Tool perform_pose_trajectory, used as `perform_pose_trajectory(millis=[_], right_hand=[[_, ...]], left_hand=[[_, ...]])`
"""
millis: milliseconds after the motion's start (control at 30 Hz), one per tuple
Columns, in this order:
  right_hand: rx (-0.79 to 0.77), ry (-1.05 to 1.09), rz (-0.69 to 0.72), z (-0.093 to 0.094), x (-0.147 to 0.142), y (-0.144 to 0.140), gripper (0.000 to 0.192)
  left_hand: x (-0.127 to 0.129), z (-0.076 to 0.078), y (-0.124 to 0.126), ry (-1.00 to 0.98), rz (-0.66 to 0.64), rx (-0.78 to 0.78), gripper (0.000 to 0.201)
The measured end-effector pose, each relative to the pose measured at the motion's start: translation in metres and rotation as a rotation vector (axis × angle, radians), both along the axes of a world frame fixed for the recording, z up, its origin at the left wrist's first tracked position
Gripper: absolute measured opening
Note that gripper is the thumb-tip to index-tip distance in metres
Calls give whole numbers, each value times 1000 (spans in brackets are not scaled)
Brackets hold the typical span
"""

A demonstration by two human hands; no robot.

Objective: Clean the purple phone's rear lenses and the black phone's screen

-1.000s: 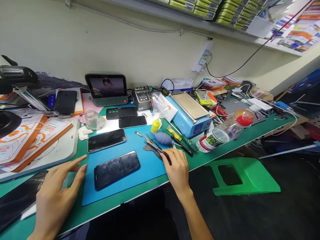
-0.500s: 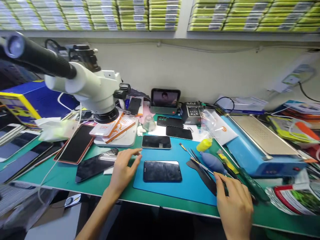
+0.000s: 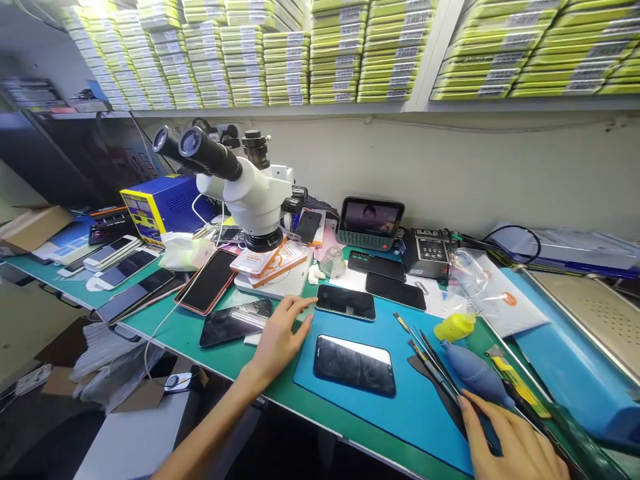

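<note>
My left hand (image 3: pixel 283 337) is over the left edge of the blue mat (image 3: pixel 320 400), thumb and index finger apart and holding nothing. Its index fingertip reaches the left end of a dark phone (image 3: pixel 346 303); whether it touches, I cannot tell. Just right of that hand, another phone (image 3: pixel 355 365) lies face up on the mat, light reflecting off its glass. At the lower right, my right hand (image 3: pixel 510 437) pinches the handle end of a small brush (image 3: pixel 431 363) between thumb and index finger. The brush lies low over other thin tools and a dark flat piece.
Beside the right hand are a blue air blower (image 3: pixel 475 370), a yellow bottle (image 3: pixel 454 327) and a blue machine (image 3: pixel 565 373). A microscope (image 3: pixel 255 193) stands at the back left. More phones (image 3: pixel 235 323) lie left of the mat. A small screen (image 3: pixel 371 220) stands behind.
The camera view has swung left and tilted, so the bench appears shifted right. My left hand stays near the back phone. My right hand keeps to the brush handle.
</note>
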State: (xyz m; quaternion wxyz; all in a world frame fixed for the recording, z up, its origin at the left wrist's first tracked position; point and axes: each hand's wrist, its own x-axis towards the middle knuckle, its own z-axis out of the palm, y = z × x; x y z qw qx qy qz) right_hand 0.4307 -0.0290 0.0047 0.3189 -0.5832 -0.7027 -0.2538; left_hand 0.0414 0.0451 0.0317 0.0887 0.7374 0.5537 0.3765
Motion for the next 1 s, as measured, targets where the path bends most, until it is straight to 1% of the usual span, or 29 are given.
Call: perform_pose_trajectory(millis=[100, 200, 300, 333, 400, 500, 600, 733, 800, 867, 933, 1000], right_hand=[[29, -51, -19, -2, -1, 0, 55], [49, -45, -28, -5, -2, 0, 46], [46, -9, -42, -8, -2, -1, 32], [40, 6, -48, -10, -3, -2, 30], [14, 38, -67, -12, -4, -5, 28], [-54, 91, -108, -14, -6, -11, 29], [-133, 151, -151, -15, -10, -16, 31], [-178, 256, -157, -10, -16, -22, 32], [-182, 323, -143, -2, -16, -24, 33], [-182, 395, -139, 12, -9, -18, 35], [-201, 454, -149, 29, 4, -2, 37], [-267, 479, -158, 45, 19, 27, 37]], left_hand=[[-7, 16, 19, 114, -18, -34, 35], [-11, 27, 56, 242, 13, -87, 37], [-11, 30, 95, 344, 28, -124, 35], [-10, 30, 105, 369, 32, -130, 36], [-7, 29, 115, 409, 34, -128, 37], [-7, 25, 116, 445, 15, -100, 38], [-12, 17, 115, 455, -21, -46, 36], [-21, 6, 112, 428, -8, 50, 35], [-24, 4, 108, 417, -27, 87, 37], [-26, 4, 100, 402, -59, 121, 40], [-26, 5, 90, 379, -97, 154, 42], [-22, 6, 76, 350, -144, 177, 43]])
